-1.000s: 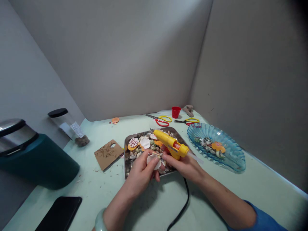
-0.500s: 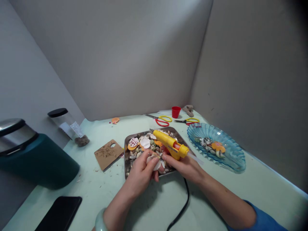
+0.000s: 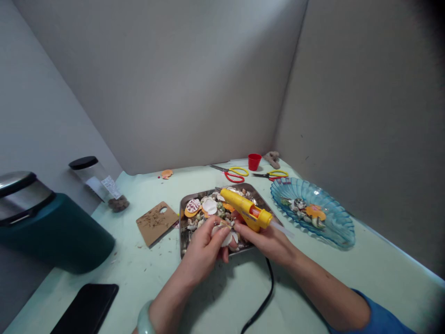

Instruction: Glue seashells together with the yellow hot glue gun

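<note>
A yellow glue gun (image 3: pixel 245 207) rests in my right hand (image 3: pixel 264 239), its nozzle aimed up and to the left and a clear glue stick poking out of its back. The fingertips of that hand also reach the white shell (image 3: pixel 227 239) pinched in my left hand (image 3: pixel 208 243). Some of the shell is hidden behind my fingers. Both hands are over the near side of a metal tray (image 3: pixel 181 241). Inside the tray lie many mixed shells, among them a white scallop shell (image 3: pixel 210 207) and a purple-speckled one (image 3: pixel 193 205).
At right stands a blue glass dish (image 3: pixel 339 218) with shells in it. Scissors (image 3: pixel 236 174), pliers (image 3: pixel 269 175) and a red cup (image 3: pixel 254 162) are at the back. A brown board (image 3: pixel 156 225), jar (image 3: pixel 100 183), green bottle (image 3: pixel 66 236) and phone (image 3: pixel 86 308) occupy the left. A black cord (image 3: pixel 267 297) trails toward me.
The glue gun's nozzle has dipped very slightly. Both hands keep their hold, and everything else stays where it was.
</note>
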The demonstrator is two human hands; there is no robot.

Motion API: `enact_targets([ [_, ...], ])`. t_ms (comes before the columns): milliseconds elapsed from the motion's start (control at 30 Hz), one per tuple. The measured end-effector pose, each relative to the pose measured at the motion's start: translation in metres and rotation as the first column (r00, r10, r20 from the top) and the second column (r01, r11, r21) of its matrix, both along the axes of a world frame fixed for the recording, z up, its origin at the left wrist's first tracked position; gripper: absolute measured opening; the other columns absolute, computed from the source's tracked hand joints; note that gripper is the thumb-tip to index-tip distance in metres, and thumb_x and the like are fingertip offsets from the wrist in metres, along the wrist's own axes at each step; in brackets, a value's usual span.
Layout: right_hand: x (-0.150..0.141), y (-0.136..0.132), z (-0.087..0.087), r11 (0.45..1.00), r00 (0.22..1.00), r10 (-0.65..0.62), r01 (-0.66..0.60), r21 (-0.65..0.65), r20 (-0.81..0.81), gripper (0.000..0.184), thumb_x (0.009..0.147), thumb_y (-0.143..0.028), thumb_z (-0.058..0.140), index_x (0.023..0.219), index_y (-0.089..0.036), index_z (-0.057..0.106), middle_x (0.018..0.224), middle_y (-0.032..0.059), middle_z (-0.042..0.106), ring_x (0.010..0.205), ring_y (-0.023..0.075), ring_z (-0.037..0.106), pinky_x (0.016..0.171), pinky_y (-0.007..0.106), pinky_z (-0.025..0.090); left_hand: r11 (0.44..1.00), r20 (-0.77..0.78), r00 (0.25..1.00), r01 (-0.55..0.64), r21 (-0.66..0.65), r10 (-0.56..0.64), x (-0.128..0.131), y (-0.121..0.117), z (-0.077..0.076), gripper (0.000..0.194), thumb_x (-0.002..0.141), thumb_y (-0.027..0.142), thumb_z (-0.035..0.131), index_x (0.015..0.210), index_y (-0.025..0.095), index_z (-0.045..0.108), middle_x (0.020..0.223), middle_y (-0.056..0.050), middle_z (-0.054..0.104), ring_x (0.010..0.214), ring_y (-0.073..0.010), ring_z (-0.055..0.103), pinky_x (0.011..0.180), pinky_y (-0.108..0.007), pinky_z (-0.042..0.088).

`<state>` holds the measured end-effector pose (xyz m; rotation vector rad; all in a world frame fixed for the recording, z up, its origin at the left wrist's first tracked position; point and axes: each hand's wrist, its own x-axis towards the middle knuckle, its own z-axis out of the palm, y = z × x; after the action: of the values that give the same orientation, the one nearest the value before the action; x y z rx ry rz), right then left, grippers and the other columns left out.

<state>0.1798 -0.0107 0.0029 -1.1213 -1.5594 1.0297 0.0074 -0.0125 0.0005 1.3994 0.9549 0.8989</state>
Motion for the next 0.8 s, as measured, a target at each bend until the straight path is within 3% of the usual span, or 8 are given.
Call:
enact_targets([
  [533, 0.0007, 0.0014, -0.003, 1.0, 0.999, 0.012, -0.012, -0.018, -0.031, 0.023, 0.081, -0.034, 0.063, 0.097, -0.018, 0.067, 0.093, 0.0066, 0.073, 0.09, 0.0246, 0.068, 0.086, 0.038, 0.054, 0.997, -0.084, 0.995, -0.047, 0.063, 0.052, 0.0013, -0.0036, 0.0004, 0.023, 0.092, 0.043, 0.051, 0.088, 0.02, 0.052, 0.069, 0.0, 0.067, 0.047, -0.0103, 0.054, 0.049, -0.022, 0.039],
  [800, 0.0013, 0.0017, -0.005, 1.0, 1.0, -0.003, 0.004, 0.024, -0.025, 0.018, 0.082, -0.033, 0.064, 0.092, -0.019, 0.068, 0.087, 0.0043, 0.071, 0.084, 0.0228, 0.067, 0.08, 0.035, 0.055, 0.997, -0.062, 0.998, -0.019, 0.081, 0.024, 0.0011, -0.0022, -0.0006, 0.025, 0.094, 0.044, 0.05, 0.091, 0.02, 0.053, 0.07, 0.0, 0.067, 0.047, -0.0105, 0.053, 0.048, -0.022, 0.039],
])
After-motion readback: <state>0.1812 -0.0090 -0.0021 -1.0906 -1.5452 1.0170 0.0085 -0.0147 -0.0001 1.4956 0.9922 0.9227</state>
